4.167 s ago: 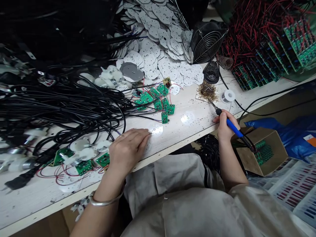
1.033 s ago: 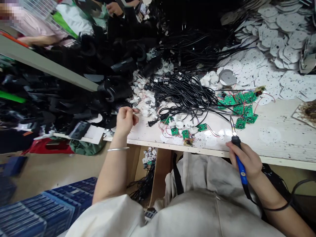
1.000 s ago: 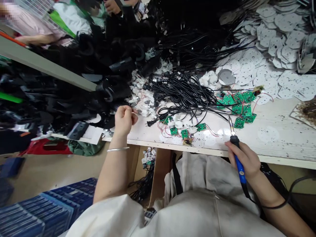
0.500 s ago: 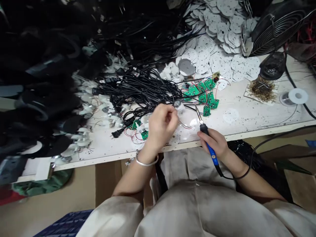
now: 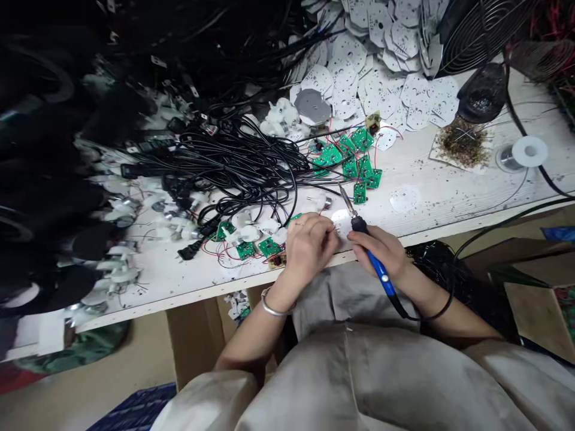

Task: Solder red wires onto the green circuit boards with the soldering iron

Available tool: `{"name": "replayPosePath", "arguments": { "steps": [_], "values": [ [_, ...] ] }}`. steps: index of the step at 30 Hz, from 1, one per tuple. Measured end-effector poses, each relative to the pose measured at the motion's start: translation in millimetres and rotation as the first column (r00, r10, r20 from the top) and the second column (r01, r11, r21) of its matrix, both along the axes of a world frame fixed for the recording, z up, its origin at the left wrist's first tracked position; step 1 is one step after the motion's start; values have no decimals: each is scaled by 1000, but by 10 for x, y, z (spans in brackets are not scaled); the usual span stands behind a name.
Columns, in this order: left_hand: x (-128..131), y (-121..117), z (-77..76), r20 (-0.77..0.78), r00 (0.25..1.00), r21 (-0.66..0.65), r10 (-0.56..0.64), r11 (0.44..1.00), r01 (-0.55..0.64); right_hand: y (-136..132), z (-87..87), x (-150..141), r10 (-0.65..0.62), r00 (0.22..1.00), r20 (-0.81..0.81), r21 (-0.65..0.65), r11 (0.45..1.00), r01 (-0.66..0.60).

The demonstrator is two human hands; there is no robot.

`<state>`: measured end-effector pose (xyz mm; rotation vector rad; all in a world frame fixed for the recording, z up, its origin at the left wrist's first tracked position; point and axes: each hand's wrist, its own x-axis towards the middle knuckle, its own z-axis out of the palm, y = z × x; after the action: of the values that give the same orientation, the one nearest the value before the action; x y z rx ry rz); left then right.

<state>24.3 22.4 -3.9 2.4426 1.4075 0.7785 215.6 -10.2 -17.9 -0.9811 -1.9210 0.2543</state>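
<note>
Head view | I judge: lining up for soldering; next calls for a steady tip (image 5: 345, 199) | right hand (image 5: 383, 254): fingers wrapping soldering iron (image 5: 381, 272), tip just beside green boards (image 5: 349, 167) | left hand (image 5: 311, 242) near-left of boards, fingers pinched narrow, contents I can't tell | worktop (image 5: 449, 194): front edge (image 5: 153, 305) below both hands, cords (image 5: 215, 155) left of boards, room right

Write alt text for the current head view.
A person's right grip holds a blue soldering iron beside the left grip, near a white bench's front edge. Whether the left holds anything is unclear. Around lie black cables, green circuit boards and a spool; white plates pile behind.
</note>
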Motion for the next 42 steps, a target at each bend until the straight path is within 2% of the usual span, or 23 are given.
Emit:
{"name": "replayPosePath", "arguments": {
  "steps": [3,7,12,14,16,23,33,39,42],
  "values": [
    [-7,-10,-16,-29,999,91,-27,995,30,-38,49,95,16,992,-126,-37,999,-21],
    [-15,-16,-40,-18,1000,140,-19,990,21,-142,52,196,-57,973,-223,-24,998,53],
    [-10,-8,-45,8,1000,122,2,993,-3,-274,-42,188,-199,885,-421,-264,960,90],
    [-10,-11,-40,6,1000,112,-2,994,1,-292,-67,181,-230,852,-471,-362,931,51],
    [-10,-17,-38,-3,1000,98,0,995,0,-290,-71,183,-231,835,-499,-400,916,15],
    [-6,-24,-68,-9,1000,149,12,989,-10,-275,-32,211,-226,879,-420,-426,904,29],
    [-7,-23,-68,7,1000,129,15,991,-16,-249,-8,234,-154,918,-364,-414,910,-12],
    [-31,-19,-57,10,1000,90,-1,996,1,-288,-45,257,-230,890,-393,-459,888,27],
    [-27,-20,-50,9,1000,100,0,995,-1,-282,-41,244,-208,889,-407,-422,906,19]
  ]
}}
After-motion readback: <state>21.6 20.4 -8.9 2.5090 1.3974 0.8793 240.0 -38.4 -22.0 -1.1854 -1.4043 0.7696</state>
